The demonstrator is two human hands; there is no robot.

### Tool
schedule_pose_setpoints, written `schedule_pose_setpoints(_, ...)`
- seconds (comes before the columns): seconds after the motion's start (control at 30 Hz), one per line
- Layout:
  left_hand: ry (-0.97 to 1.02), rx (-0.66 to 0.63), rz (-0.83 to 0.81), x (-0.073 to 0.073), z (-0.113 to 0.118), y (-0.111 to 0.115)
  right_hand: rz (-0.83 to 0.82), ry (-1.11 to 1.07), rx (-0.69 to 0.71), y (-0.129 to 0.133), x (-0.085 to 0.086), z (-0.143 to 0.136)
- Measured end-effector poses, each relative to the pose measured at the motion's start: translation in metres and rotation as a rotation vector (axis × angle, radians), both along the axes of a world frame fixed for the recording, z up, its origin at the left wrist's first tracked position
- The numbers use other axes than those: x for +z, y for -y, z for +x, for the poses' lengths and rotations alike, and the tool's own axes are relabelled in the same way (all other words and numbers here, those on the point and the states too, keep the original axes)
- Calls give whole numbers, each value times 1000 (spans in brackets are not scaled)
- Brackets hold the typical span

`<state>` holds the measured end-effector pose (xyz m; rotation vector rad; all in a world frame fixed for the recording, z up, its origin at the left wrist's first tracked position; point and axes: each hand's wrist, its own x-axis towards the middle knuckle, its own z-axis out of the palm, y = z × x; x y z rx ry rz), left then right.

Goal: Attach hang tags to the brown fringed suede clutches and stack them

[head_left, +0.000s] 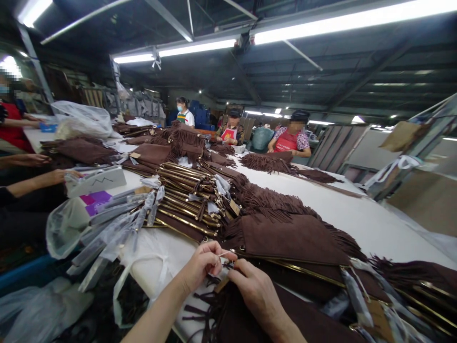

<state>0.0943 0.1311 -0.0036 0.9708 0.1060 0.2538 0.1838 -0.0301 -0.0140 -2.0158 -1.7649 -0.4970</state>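
My left hand is closed in a pinch on a thin, light string. Close beside it, my right hand has its fingers bent together; what they grip is hidden. Below the fingertips hangs a small brown tag. A dark brown fringed bag lies under both hands, partly covered by my right arm. Just beyond, another brown suede bag with fringe and a gold zipper rests flat on the pile.
Stacked bags with gold zippers and plastic-wrapped straps lie left of centre on the white table. A co-worker's hands are near a white box at left. Several people stand around the far side. More bags lie at right.
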Motion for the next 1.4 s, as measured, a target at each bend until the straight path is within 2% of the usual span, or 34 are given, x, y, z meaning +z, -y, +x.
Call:
schedule_pose_setpoints(0.1, -30, -18, -55, -5, 0, -4, 104, -331, -15, -5, -4, 7)
schedule_pose_setpoints(0.17, -49, -12, -90, -10, 0, -7, 156, -445, -32, -7, -4, 8)
schedule_pose_setpoints(0.23, -63, -8, -107, -13, 1, -9, 138, -430, -54, -9, -5, 5)
schedule_pose_setpoints(0.37, -97, 26, -107, -12, 2, -6, -2, -228, -173, -19, -11, -1)
schedule_pose_setpoints(0.43, -120, 77, -27, -7, 1, -3, -102, -150, -240, -24, -13, -1)
schedule_pose_setpoints(0.5, -127, 112, 157, -1, 0, -1, -186, -151, -254, -28, -13, 1)
schedule_pose_setpoints(0.57, -112, 138, 420, 9, -5, -1, -193, -245, -189, -27, -11, 5)
schedule_pose_setpoints(0.67, -125, 220, 915, 27, -16, -6, -77, -461, -43, -19, -6, 9)
schedule_pose_setpoints(0.73, -184, 295, 1220, 36, -25, -13, 4, -579, -7, -11, -3, 10)
schedule_pose_setpoints(0.8, -241, 320, 1362, 39, -31, -22, 35, -665, -14, -4, -2, 9)
schedule_pose_setpoints(0.87, -266, 303, 1368, 36, -34, -29, 37, -707, -9, -1, -3, 7)
schedule_pose_setpoints(0.97, -277, 282, 1209, 26, -33, -29, 38, -689, 28, -1, -5, 6)
schedule_pose_setpoints(1.0, -274, 227, 1101, 23, -32, -27, 47, -676, 36, -1, -6, 6)
schedule_pose_setpoints(1.1, -211, -97, 718, 19, -28, -20, 92, -694, 13, 1, -8, 5)
schedule_pose_setpoints(1.13, -185, -135, 648, 18, -26, -19, 100, -716, -4, 2, -9, 5)
schedule_pose_setpoints(1.17, -169, -91, 642, 17, -23, -19, 103, -740, -22, 3, -9, 5)
schedule_pose_setpoints(1.2, -163, 25, 703, 14, -19, -21, 103, -762, -35, 5, -9, 4)
schedule_pose_setpoints(1.27, -176, 292, 936, 7, -9, -26, 101, -792, -50, 7, -10, 3)
schedule_pose_setpoints(1.3, -192, 357, 1067, 2, -4, -29, 106, -799, -56, 7, -11, 3)
schedule_pose_setpoints(1.33, -214, 357, 1189, -2, 0, -32, 115, -803, -60, 8, -11, 2)
schedule_pose_setpoints(1.4, -269, 255, 1365, -9, 7, -34, 129, -801, -58, 8, -12, 1)
